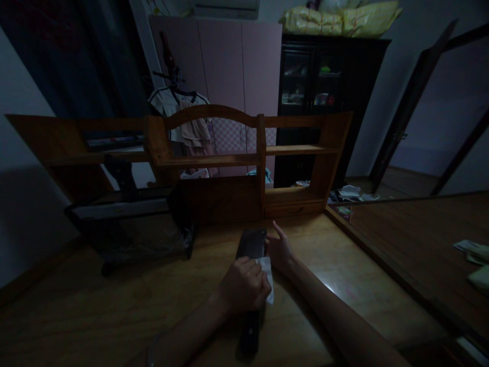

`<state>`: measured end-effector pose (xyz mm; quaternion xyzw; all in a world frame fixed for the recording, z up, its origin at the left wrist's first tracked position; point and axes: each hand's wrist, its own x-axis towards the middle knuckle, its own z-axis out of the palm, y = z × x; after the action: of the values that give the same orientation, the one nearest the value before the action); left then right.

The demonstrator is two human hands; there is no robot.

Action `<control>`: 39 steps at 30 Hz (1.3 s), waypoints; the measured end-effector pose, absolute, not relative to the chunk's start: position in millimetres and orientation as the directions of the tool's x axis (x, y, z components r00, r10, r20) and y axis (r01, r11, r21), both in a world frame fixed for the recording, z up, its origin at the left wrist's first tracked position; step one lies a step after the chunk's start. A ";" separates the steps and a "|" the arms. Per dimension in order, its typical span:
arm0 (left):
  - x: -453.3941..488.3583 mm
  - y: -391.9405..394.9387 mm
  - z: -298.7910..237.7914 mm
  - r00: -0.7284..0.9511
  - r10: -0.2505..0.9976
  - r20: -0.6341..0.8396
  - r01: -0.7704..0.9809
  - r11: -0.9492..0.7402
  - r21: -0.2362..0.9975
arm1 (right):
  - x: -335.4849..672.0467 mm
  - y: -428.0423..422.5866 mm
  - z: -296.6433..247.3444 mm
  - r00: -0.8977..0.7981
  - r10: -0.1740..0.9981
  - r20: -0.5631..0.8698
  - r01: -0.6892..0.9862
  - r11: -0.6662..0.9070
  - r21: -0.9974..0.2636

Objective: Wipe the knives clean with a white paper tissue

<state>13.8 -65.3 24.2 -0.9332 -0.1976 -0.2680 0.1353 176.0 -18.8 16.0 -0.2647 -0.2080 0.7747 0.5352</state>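
A cleaver (pixel 251 244) with a dark handle lies flat on the wooden desk (pixel 114 306), its blade pointing away from me. My left hand (pixel 244 285) is closed on a white tissue (pixel 267 278) and presses it on the blade near the handle. My right hand (pixel 280 250) rests against the blade's right edge, thumb and fingers on it and the forefinger stretched out.
A wooden desk hutch (pixel 260 153) with shelves stands at the back of the desk. A black stand (pixel 126 204) sits at the left. Right of the desk is wooden floor with scattered papers (pixel 351 193). Wardrobes and a dark cabinet stand behind.
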 end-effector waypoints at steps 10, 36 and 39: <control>18.4 -67.4 29.3 0.780 0.381 0.496 0.464 -0.885 -0.050 | 175.2 -21.2 21.3 -0.261 0.941 -0.215 -0.717 -0.338 -0.610; 7.6 -52.4 31.8 0.672 0.685 0.282 0.739 -0.646 -0.193 | 175.6 -15.3 11.8 -0.283 0.940 -0.191 -0.721 -0.340 -0.604; 5.7 -49.6 28.3 0.675 0.687 0.269 0.736 -0.652 -0.180 | 176.2 -15.1 11.4 -0.289 0.938 -0.189 -0.717 -0.343 -0.607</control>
<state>5.7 -49.6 28.3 -0.9045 -0.3935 -0.0887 0.1383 176.2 -15.1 11.4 -0.2656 -0.2085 0.7753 0.5338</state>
